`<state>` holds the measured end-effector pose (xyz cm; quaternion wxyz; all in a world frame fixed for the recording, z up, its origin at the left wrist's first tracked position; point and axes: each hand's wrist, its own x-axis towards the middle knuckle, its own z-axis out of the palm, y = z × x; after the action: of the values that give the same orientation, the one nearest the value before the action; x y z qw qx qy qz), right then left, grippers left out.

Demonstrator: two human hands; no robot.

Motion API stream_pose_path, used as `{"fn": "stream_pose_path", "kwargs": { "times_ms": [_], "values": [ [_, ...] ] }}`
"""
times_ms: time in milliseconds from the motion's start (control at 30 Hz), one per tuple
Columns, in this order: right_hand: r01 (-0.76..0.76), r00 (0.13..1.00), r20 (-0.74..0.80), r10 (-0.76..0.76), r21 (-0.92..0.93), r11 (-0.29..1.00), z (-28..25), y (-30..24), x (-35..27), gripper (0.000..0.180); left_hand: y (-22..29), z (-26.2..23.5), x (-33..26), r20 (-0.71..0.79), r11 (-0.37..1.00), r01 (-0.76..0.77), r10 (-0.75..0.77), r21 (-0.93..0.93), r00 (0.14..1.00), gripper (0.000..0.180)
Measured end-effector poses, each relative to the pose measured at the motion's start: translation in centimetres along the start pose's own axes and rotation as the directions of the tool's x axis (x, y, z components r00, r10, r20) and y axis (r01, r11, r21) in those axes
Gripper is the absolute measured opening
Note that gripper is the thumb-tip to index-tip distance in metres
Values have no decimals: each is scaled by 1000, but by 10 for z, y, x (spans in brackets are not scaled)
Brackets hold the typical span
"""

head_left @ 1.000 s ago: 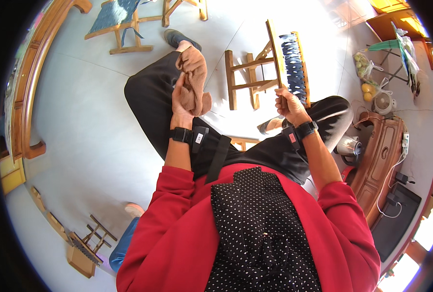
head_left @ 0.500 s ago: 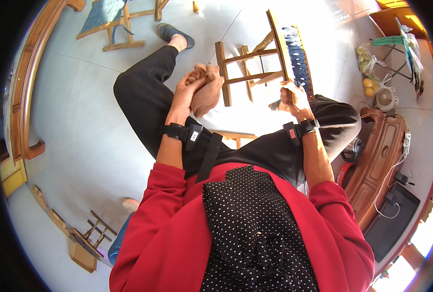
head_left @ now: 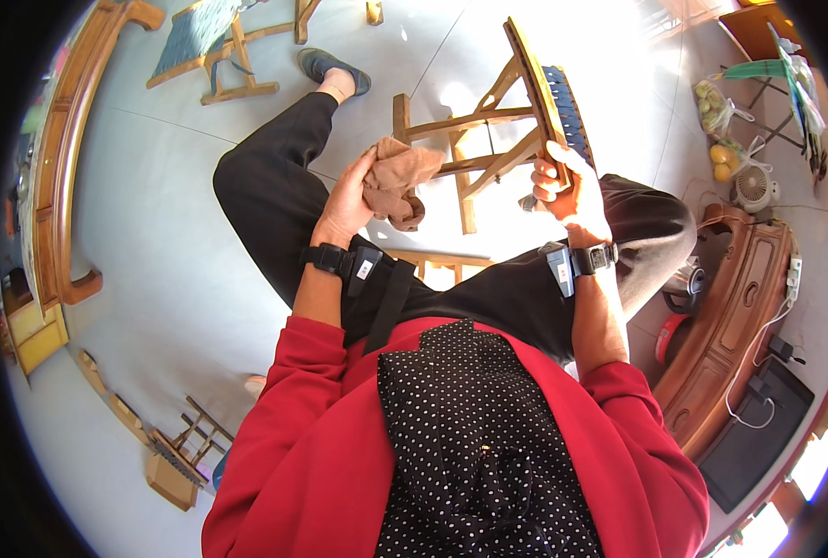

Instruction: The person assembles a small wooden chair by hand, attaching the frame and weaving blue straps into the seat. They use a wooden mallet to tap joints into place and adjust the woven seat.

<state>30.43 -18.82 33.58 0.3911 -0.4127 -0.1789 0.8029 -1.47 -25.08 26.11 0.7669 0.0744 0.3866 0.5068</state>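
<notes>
A crumpled brown cloth (head_left: pixel 397 179) is bunched in my left hand (head_left: pixel 347 200), which grips it by its left side while the rest hangs loose. My right hand (head_left: pixel 572 186) is wrapped round the near end of a wooden rail on a folding stool (head_left: pixel 537 88). The stool is tipped on its side between my knees, its blue woven seat (head_left: pixel 570 110) facing right and its crossed legs pointing left. A gap lies between the cloth and my right hand; the cloth's right edge is close to the stool's legs.
Another folding stool (head_left: pixel 191 42) with a blue seat stands at the far left. On the right are a wooden cabinet (head_left: pixel 726 316), a small white fan (head_left: pixel 754 186) and bags of fruit (head_left: pixel 723 160). A long wooden furniture edge (head_left: pixel 56 177) runs along the left.
The cloth has shifted slightly right and opened out in my left hand. The stool has turned a little, its legs tilting lower, with my right hand still on its rail.
</notes>
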Motion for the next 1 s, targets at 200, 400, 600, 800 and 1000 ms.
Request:
{"fn": "stream_pose_path", "kwargs": {
  "times_ms": [200,400,600,800,1000],
  "values": [
    [6,999,-50,1,145,989,3,-6,6,30,-2,24,33,-177,991,100,-115,-91,977,38],
    [36,999,-42,-29,202,979,6,-10,10,37,3,95,116,-64,926,-227,257,302,964,35],
    [59,997,-53,-48,229,972,7,-11,8,35,-43,150,200,474,471,-652,450,594,757,26],
    [87,991,-124,-54,278,957,4,-13,12,36,-66,85,197,632,-389,-529,215,755,744,33],
    [130,986,-136,-99,240,962,14,-11,9,38,-46,132,207,779,-400,-679,442,615,445,35]
  ]
}}
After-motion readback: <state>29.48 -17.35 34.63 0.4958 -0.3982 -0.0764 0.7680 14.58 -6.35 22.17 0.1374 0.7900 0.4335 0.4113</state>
